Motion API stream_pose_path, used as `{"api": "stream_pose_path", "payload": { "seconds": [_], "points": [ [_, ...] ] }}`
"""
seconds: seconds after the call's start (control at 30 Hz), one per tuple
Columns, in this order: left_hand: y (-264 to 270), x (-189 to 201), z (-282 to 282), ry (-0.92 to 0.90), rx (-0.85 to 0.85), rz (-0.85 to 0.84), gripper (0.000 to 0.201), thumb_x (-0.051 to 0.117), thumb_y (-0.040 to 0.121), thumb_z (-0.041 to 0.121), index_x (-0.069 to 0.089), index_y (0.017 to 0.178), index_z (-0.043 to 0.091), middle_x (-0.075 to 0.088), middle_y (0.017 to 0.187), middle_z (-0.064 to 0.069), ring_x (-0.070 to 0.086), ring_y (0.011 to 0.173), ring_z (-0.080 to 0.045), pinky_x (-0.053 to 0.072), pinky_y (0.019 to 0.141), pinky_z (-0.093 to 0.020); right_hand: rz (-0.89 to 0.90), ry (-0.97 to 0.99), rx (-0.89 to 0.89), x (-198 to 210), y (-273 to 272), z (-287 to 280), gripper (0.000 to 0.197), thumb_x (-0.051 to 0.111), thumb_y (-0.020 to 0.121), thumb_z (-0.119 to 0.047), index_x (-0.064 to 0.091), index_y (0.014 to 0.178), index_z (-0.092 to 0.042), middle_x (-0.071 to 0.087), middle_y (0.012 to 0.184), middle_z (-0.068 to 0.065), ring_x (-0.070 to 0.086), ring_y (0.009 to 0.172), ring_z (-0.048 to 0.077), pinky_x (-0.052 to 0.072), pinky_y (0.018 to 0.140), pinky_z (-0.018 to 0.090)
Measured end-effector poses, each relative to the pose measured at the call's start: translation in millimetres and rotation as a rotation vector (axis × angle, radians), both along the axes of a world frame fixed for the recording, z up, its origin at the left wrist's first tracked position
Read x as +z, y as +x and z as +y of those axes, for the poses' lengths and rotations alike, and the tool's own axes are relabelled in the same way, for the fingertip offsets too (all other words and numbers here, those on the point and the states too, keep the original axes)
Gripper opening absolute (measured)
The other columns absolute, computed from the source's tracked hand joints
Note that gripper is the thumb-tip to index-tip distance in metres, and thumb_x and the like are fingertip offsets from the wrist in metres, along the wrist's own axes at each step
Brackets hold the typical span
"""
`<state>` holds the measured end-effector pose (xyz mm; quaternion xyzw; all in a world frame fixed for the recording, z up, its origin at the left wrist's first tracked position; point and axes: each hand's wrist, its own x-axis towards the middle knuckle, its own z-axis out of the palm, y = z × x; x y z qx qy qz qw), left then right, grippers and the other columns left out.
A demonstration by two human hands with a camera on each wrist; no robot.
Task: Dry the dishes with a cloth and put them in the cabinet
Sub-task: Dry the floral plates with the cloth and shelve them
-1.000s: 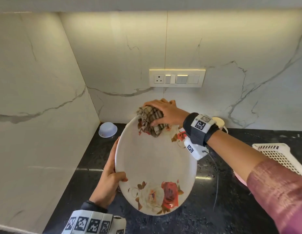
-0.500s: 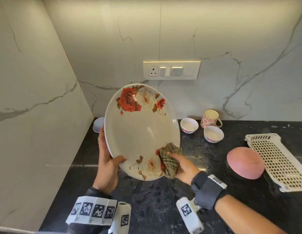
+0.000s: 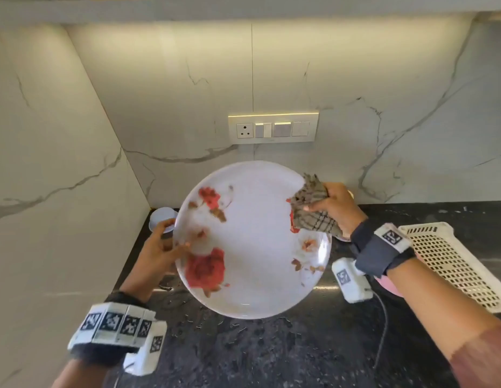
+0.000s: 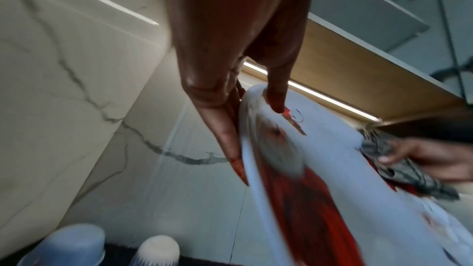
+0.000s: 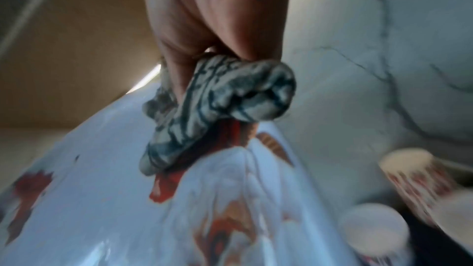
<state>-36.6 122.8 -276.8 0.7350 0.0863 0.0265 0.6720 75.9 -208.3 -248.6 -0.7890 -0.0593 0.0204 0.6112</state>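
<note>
A large white plate (image 3: 257,247) with red rose prints is held tilted above the black counter (image 3: 271,354). My left hand (image 3: 159,250) holds its left rim, thumb on the face and fingers behind, as the left wrist view shows on the plate (image 4: 320,189). My right hand (image 3: 336,208) grips a bunched checked cloth (image 3: 310,211) against the plate's upper right edge. In the right wrist view the cloth (image 5: 217,104) sits on the plate (image 5: 128,199) under the fingers.
A small white bowl (image 3: 162,218) stands in the back left corner of the counter. A white perforated basket (image 3: 450,261) lies at the right, with a pink bowl (image 3: 389,287) partly hidden by my right wrist. A socket panel (image 3: 273,128) is on the marble wall.
The plate has turned in my left hand, so the rose prints have shifted round. My right hand has swept the cloth from the plate's bottom edge up to its upper right edge.
</note>
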Motion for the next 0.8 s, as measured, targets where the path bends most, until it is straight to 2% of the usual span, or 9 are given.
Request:
{"api": "stream_pose_path", "payload": {
  "seconds": [0.07,0.17,0.27,0.33,0.47,0.53,0.63,0.7,0.8],
  "points": [
    [18,10,-4,0.176,-0.048,-0.041,0.024,0.062,0.086,0.007,0.058,0.109,0.014,0.074,0.078,0.002,0.071,0.069,-0.019,0.056,0.052,-0.03,-0.128,-0.246,0.123,24,2,14,0.028,0.072,0.069,0.01,0.066,0.095,0.004,0.067,0.088,0.009,0.065,0.07,0.003,0.05,0.07,0.018],
    [36,21,-17,0.396,-0.13,-0.105,0.008,0.061,0.088,0.014,0.063,0.086,0.021,0.067,0.064,0.009,0.067,0.068,-0.017,0.05,0.055,-0.014,-0.254,-0.478,0.238,45,2,36,0.025,0.071,0.072,0.003,0.065,0.096,-0.002,0.065,0.089,0.008,0.06,0.081,0.017,0.042,0.074,0.025],
    [40,29,-29,0.444,-0.087,-0.167,0.006,0.057,0.091,0.014,0.062,0.089,0.013,0.063,0.072,0.005,0.061,0.067,-0.011,0.044,0.052,-0.007,-0.302,-0.539,0.232,51,6,41,0.029,0.072,0.072,-0.002,0.064,0.101,-0.002,0.066,0.098,0.014,0.059,0.09,0.025,0.046,0.082,0.032],
    [38,35,-34,0.364,-0.022,-0.221,0.008,0.056,0.091,0.012,0.062,0.096,0.012,0.063,0.073,0.001,0.06,0.066,-0.012,0.047,0.052,-0.009,-0.28,-0.468,0.21,52,9,36,0.032,0.073,0.073,-0.004,0.063,0.103,-0.004,0.067,0.101,0.013,0.061,0.093,0.025,0.048,0.085,0.034],
    [35,43,-39,0.238,0.03,-0.248,0.011,0.059,0.09,0.012,0.068,0.089,0.017,0.063,0.074,-0.013,0.06,0.063,-0.025,0.053,0.052,-0.027,-0.215,-0.305,0.142,35,12,21,0.035,0.076,0.071,-0.004,0.063,0.104,-0.006,0.068,0.097,0.006,0.063,0.091,0.02,0.049,0.084,0.03],
    [31,44,-37,0.163,0.081,-0.243,0.011,0.06,0.089,0.014,0.069,0.088,0.018,0.064,0.074,-0.012,0.063,0.063,-0.025,0.057,0.056,-0.037,-0.133,-0.168,0.086,17,10,10,0.032,0.076,0.071,-0.003,0.063,0.099,-0.009,0.068,0.092,0.002,0.064,0.087,0.017,0.05,0.081,0.027],
    [27,44,-33,-0.025,0.203,-0.208,0.009,0.058,0.09,0.011,0.066,0.087,0.009,0.064,0.074,-0.01,0.065,0.058,-0.018,0.054,0.046,-0.029,0.063,0.097,-0.007,-24,2,-4,0.026,0.072,0.074,-0.001,0.062,0.095,-0.013,0.068,0.094,0.002,0.065,0.089,0.018,0.051,0.08,0.03],
    [30,39,-31,-0.133,0.286,-0.187,0.01,0.059,0.089,0.013,0.065,0.087,0.005,0.065,0.08,-0.013,0.065,0.067,-0.024,0.054,0.052,-0.03,0.192,0.256,-0.083,-54,-8,-1,0.026,0.071,0.075,-0.004,0.062,0.098,-0.011,0.068,0.097,0.008,0.064,0.093,0.027,0.051,0.084,0.038],
    [34,28,-40,-0.288,0.403,-0.163,0.03,0.063,0.086,0.017,0.06,0.103,-0.008,0.064,0.098,-0.023,0.065,0.082,-0.032,0.055,0.071,-0.042,0.368,0.529,-0.183,-85,-28,20,0.021,0.066,0.079,-0.004,0.061,0.099,-0.007,0.067,0.092,0.011,0.064,0.085,0.029,0.052,0.076,0.039]
  ]
}}
